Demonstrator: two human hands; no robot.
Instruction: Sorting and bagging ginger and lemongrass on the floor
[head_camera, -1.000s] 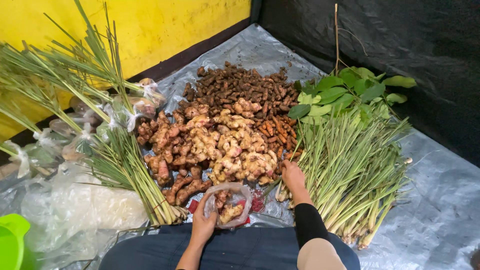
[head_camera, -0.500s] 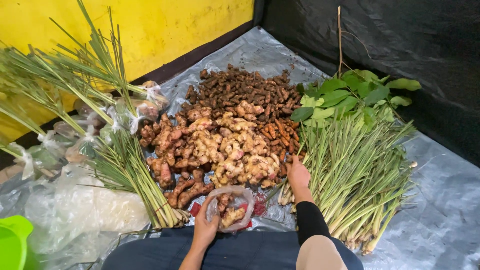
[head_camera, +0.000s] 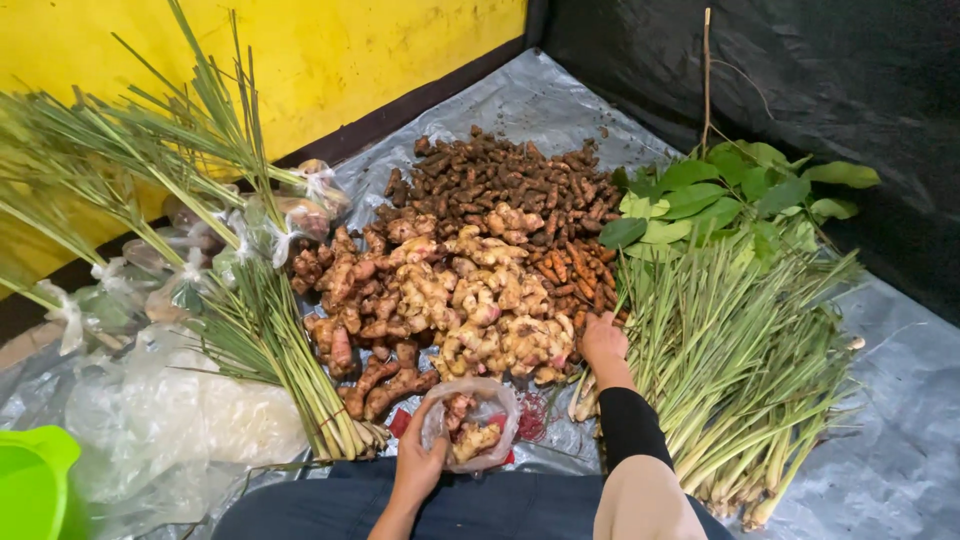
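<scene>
Since the earlier frame almost nothing has shifted: the right hand (head_camera: 604, 340) has moved only a little along the near edge of the pile of pale, knobby ginger roots (head_camera: 470, 305), and the left hand (head_camera: 418, 462) keeps the bag at the same place.

At the lower centre of the frame, the left hand closes its fingers around the small clear plastic bag (head_camera: 478, 425), gripping it at its left side with the mouth turned up. Inside the bag lie a few pieces of ginger. The left wrist rises from the bottom edge, above the dark blue cloth on the lap (head_camera: 500, 505).

The right hand, a little right of centre, rests palm down on the roots at the edge of the pile; its fingers bend into the pile (I cannot tell if they pinch a piece or only touch it). The forearm wears a black sleeve (head_camera: 630, 425) and stretches up from the bottom edge.

Behind the ginger, at upper centre, lies a heap of small dark brown roots (head_camera: 500, 175). Long green lemongrass stalks (head_camera: 740, 370) lie at the right, with broad green leaves (head_camera: 730, 195) above them. Another lemongrass bundle (head_camera: 250, 330) lies at the left. Everything sits on a grey plastic sheet (head_camera: 900, 400).
</scene>
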